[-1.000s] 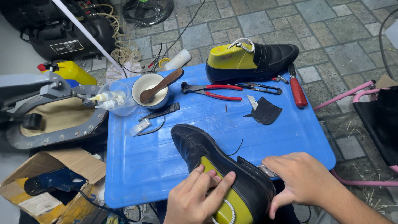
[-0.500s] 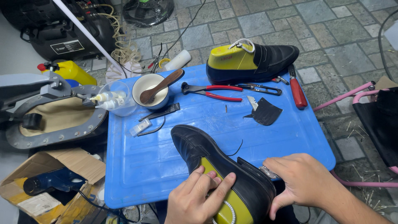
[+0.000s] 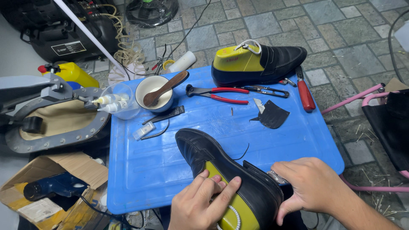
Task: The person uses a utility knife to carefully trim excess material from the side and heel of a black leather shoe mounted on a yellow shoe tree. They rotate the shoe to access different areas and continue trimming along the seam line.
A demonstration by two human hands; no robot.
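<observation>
A black leather shoe (image 3: 204, 155) on a yellow last lies at the near edge of a blue plastic table (image 3: 140, 170), toe pointing away from me. My left hand (image 3: 200, 204) presses on the yellow last and the shoe's top opening. My right hand (image 3: 313, 189) clasps the heel end; a small metal object shows at its fingertips, but what it is cannot be made out. A second black shoe (image 3: 272, 59) on a yellow last stands upright at the table's far edge.
On the table lie red-handled pliers (image 3: 221, 93), a red-handled knife (image 3: 304, 91), a black leather scrap (image 3: 272, 115), a white bowl with a wooden spoon (image 3: 155, 91) and a clear cup of small bottles (image 3: 115, 102). A cardboard box (image 3: 51, 187) and grey machine (image 3: 51, 115) sit left; a pink frame (image 3: 353, 98) stands right.
</observation>
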